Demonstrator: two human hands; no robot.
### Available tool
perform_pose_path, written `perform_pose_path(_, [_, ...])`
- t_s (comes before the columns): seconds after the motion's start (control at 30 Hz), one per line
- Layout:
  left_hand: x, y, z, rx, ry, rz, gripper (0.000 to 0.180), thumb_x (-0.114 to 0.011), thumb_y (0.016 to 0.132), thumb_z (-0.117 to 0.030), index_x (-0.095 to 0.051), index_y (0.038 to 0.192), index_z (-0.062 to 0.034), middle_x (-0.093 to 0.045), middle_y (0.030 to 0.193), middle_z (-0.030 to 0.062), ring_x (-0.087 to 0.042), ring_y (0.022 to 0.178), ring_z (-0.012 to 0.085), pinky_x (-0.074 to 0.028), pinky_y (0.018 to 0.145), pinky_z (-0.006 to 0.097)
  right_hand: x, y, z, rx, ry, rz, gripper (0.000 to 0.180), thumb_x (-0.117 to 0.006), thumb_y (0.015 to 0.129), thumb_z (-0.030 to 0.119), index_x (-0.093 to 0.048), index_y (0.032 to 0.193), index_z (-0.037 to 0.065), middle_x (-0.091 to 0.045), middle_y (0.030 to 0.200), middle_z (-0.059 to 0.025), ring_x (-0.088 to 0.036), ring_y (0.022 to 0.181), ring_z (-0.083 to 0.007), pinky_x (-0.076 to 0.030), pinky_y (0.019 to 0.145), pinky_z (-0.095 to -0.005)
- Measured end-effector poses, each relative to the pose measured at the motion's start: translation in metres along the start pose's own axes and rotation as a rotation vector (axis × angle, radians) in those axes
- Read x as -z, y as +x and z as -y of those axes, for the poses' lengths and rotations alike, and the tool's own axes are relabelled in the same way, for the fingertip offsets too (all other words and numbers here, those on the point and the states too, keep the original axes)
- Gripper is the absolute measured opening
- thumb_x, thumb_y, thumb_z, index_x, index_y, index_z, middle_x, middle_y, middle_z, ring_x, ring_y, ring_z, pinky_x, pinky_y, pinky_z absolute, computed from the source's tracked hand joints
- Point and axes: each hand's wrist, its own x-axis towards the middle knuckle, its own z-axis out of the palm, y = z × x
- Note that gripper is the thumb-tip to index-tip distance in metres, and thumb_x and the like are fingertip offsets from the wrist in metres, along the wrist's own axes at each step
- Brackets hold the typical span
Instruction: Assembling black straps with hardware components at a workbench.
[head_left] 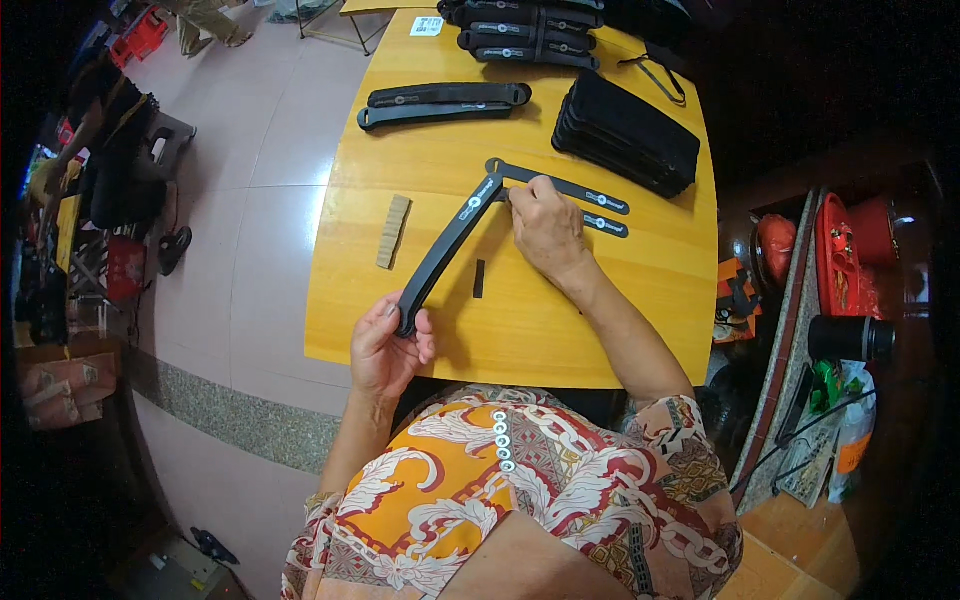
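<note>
A slim bundle of black straps with white print slants above the yellow table. Its lower, rounded end is gripped between the thumb and fingers of my left hand. My right hand has its fingers closed at the upper end of the same bundle. Beneath and beside that hand lie two more black straps: an upper one with a slotted end, and a lower one, partly hidden by my hand. A short black strip lies between my hands, and a ribbed tan cardboard piece is to the left.
Two black strap bundles lie farther back on the yellow table. Behind them is a tied strap stack. A pile of black flat pieces sits at the back right. Right of the table stands a shelf with a black cylinder.
</note>
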Motion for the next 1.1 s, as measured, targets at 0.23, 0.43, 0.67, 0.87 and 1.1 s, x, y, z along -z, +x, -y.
perform_pose_path(0.23, [0.001,0.001,-0.001,0.006,-0.041,-0.015,0.036,-0.047,0.087,-0.017,-0.042,0.114,0.0067,-0.059,0.078,0.0169,-0.060,0.056,0.0249,-0.051,0.051,0.030,0.023,-0.006,-0.014,-0.083,0.039,-0.116,0.015,-0.062,0.075,0.008,-0.062,0.090,0.005,-0.054,0.078,-0.0119,-0.057,0.069,-0.0280,-0.047,0.058,-0.0356])
perform_pose_path(0.43, [-0.003,0.003,0.001,0.002,-0.087,-0.043,0.035,-0.047,0.087,-0.017,-0.042,0.113,0.0070,-0.059,0.079,0.0184,-0.060,0.056,0.0263,-0.051,0.051,0.031,0.022,-0.018,-0.045,-0.184,-0.049,-0.109,0.016,-0.063,0.076,0.010,-0.064,0.091,0.006,-0.055,0.079,-0.0124,-0.057,0.070,-0.0292,-0.046,0.061,-0.0375])
perform_pose_path(0.67, [-0.002,-0.001,0.003,0.003,-0.085,0.027,0.032,-0.046,0.089,-0.016,-0.043,0.112,0.0053,-0.059,0.081,0.0194,-0.060,0.057,0.0267,-0.049,0.049,0.031,0.021,-0.013,-0.064,-0.091,-0.030,-0.110,0.009,-0.058,0.078,0.010,-0.063,0.084,0.006,-0.052,0.074,-0.0148,-0.057,0.067,-0.0317,-0.046,0.058,-0.0394])
perform_pose_path(0.87, [-0.007,0.009,0.013,0.077,-0.078,0.083,0.031,-0.048,0.085,-0.014,-0.044,0.111,0.0013,-0.058,0.088,0.0197,-0.059,0.064,0.0272,-0.049,0.054,0.032,0.036,-0.013,-0.057,-0.074,-0.036,-0.091,0.014,-0.057,0.081,0.013,-0.063,0.091,0.004,-0.057,0.078,-0.0157,-0.058,0.072,-0.0315,-0.047,0.063,-0.0386])
perform_pose_path(1.1, [-0.017,0.028,0.020,0.166,-0.206,0.097,0.016,-0.043,0.087,-0.021,-0.042,0.094,-0.0064,-0.050,0.071,0.0116,-0.050,0.058,0.0235,-0.042,0.053,0.029,0.049,-0.051,0.029,-0.199,0.446,0.009,0.016,-0.052,0.080,0.002,-0.060,0.093,-0.002,-0.059,0.082,-0.0180,-0.058,0.075,-0.0328,-0.047,0.066,-0.0373])
